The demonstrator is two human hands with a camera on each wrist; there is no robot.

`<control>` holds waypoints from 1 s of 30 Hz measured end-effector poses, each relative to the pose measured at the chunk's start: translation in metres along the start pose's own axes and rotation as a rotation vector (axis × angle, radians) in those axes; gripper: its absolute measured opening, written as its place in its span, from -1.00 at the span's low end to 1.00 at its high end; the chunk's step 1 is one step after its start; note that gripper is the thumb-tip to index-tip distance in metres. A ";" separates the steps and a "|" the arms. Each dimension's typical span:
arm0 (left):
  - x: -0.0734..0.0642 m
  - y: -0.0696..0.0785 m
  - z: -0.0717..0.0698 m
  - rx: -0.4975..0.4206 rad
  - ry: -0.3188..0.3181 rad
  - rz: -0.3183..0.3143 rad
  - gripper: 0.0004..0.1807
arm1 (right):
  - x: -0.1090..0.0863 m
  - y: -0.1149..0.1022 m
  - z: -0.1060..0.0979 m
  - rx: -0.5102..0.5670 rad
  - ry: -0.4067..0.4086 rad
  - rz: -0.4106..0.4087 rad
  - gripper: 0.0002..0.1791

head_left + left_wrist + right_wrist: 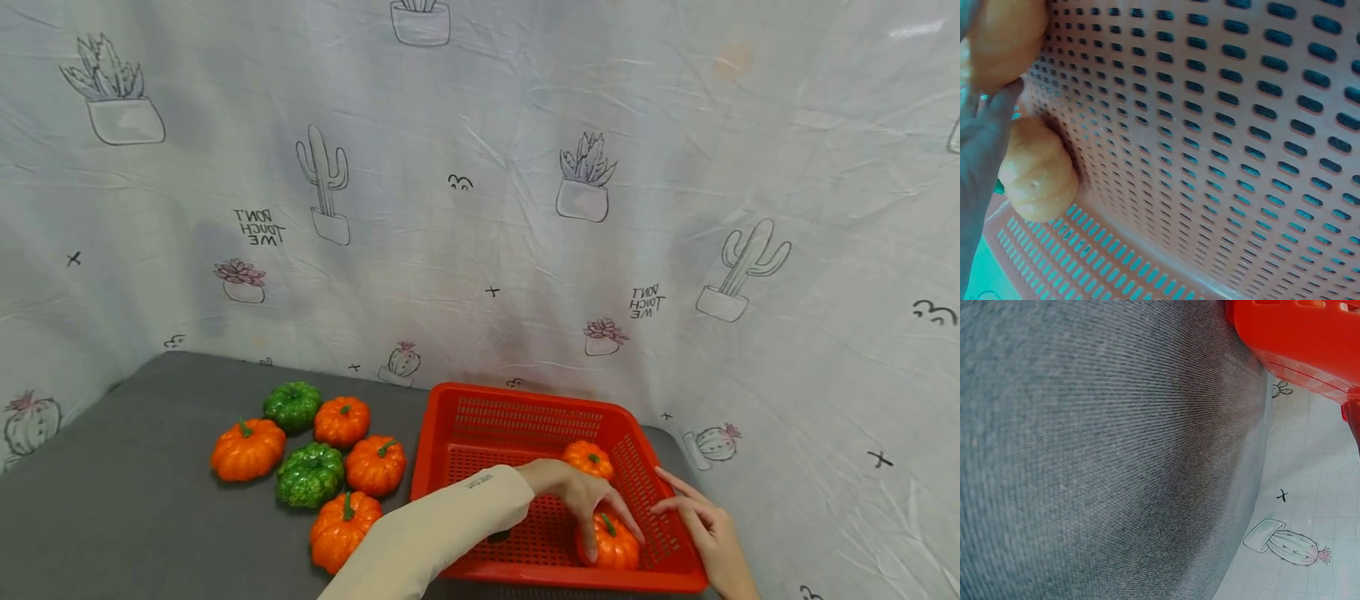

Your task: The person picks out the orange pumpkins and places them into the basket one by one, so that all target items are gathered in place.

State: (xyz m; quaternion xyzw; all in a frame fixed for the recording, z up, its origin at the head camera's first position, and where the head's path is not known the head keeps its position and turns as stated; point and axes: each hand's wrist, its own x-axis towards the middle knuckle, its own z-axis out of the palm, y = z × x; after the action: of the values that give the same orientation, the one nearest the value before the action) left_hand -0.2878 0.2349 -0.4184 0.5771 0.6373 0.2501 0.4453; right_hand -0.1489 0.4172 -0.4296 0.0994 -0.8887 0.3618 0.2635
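My left hand [588, 496] reaches over the near side of a red perforated plastic basket [540, 575], fingers and thumb spread round an orange toy pumpkin [618, 546] with a green stem. In the left wrist view the held pumpkin [1007, 44] shows at the top left, fingers [1010, 97] against it. A second orange pumpkin [588, 458] lies farther back along the basket's right wall. My right hand [716, 533] holds the right rim from outside, some fingertips bent over it. Only the basket's outer corner [1297, 337] shows clearly in the right wrist view.
Left of the basket, several orange pumpkins [247, 450] and two green pumpkins [310, 475] sit grouped on the grey tabletop [135, 500]. A small dark object [498, 536] is partly hidden by my left sleeve. A white printed curtain [480, 250] hangs behind.
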 end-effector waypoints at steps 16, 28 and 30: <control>-0.002 0.006 -0.003 -0.093 -0.040 -0.078 -0.26 | 0.001 0.000 0.001 0.027 0.010 -0.005 -0.62; 0.001 -0.002 -0.008 -0.180 -0.019 -0.010 -0.35 | 0.000 -0.002 -0.001 0.004 0.002 0.053 -0.62; 0.001 -0.004 -0.009 -0.197 -0.021 -0.013 -0.35 | 0.001 -0.002 0.001 0.006 0.001 0.036 -0.62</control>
State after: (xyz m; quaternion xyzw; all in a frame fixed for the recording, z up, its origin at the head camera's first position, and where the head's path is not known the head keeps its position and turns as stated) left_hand -0.2974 0.2368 -0.4180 0.5288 0.6086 0.3027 0.5083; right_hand -0.1489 0.4154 -0.4284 0.0841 -0.8891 0.3690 0.2573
